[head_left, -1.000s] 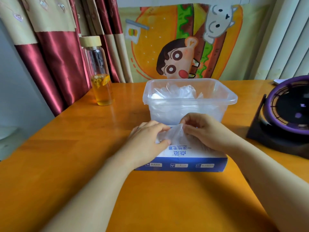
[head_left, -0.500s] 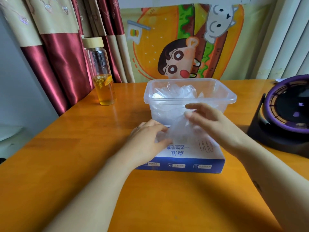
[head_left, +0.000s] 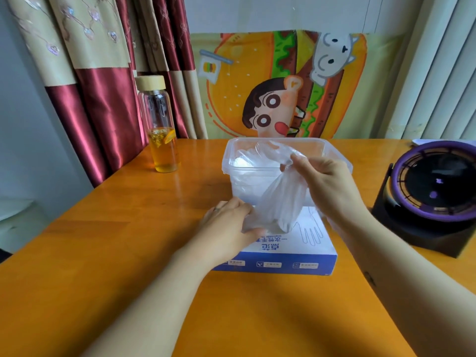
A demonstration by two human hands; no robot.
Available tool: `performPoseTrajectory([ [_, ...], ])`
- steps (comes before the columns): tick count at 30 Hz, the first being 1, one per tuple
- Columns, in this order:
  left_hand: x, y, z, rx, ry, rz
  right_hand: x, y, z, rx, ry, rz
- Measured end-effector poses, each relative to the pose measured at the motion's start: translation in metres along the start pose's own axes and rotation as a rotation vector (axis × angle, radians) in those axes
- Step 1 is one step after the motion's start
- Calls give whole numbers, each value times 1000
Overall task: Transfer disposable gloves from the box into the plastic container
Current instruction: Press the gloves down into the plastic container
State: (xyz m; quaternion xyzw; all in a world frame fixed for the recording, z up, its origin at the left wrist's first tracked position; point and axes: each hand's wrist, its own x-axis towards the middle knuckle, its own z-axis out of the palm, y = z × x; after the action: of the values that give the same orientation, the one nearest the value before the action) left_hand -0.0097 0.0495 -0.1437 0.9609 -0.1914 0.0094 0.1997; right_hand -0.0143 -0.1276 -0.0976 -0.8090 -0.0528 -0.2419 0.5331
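Pinching a clear disposable glove (head_left: 279, 202) near its upper end, the right hand (head_left: 328, 185) held it raised, thumb and curled fingers closed on the thin plastic. The glove stretched down and to the left from that grip. Its top bunched above the fingers, and its lower end reached the top of the glove box (head_left: 296, 251), beside the left thumb.

The left hand (head_left: 226, 229) lay on the left part of the box top with its fingers loosely bent. The glove's lower end sat between its thumb and forefinger, but whether it pinched the plastic or only pressed the box down could not be told.

The white and blue box rested under both hands, printed with a glove outline and blue characters.

Just beyond the hands, touching or nearly touching the box's far side, stood a clear plastic container (head_left: 228, 163). More crumpled clear gloves (head_left: 244, 159) lay inside it. The right hand hovered over its near rim.

Everything sat on an orange wooden table (head_left: 103, 253).

Well to the left of the left hand stood a glass bottle (head_left: 161, 130) with a pale lid, part full of amber drink. To the right of the right arm sat a black and purple fan (head_left: 435, 194).

Beyond the container hung a cartoon burger poster (head_left: 283, 86), with red and beige curtains (head_left: 103, 86) to its left.
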Motion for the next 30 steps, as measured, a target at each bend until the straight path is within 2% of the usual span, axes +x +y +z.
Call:
performPoseTrajectory([
  [5, -1, 1, -1, 15, -17, -14, 17, -25, -25, -328, -287, -16],
  [9, 0, 3, -12, -140, -31, -17, 25, -44, -40, -449, -440, 2],
  [10, -1, 4, -16, -196, -11, -24, 25, -46, -41, -448, -447, -3],
  [12, -5, 11, -28, -261, 138, -9, 26, -47, -40, -422, -456, 12],
  [15, -13, 30, -38, -275, 546, 133, 21, -33, -33, -340, -471, 110],
  [16, -14, 38, -38, -258, 628, 183, 18, -27, -32, -305, -478, 140],
  [17, -14, 45, -35, -230, 640, 209, 14, -21, -31, -269, -487, 161],
  [21, 2, 56, -14, -76, 446, 128, -2, 0, -33, -74, -528, 220],
  [24, 10, 47, -8, -346, 495, 97, -5, 12, -34, 122, -520, 347],
  [27, 6, 42, -14, -520, 561, 112, -8, 17, -28, 30, -557, 368],
  [30, -4, 41, -25, -525, 673, 153, -9, 14, -18, -108, -529, 374],
])
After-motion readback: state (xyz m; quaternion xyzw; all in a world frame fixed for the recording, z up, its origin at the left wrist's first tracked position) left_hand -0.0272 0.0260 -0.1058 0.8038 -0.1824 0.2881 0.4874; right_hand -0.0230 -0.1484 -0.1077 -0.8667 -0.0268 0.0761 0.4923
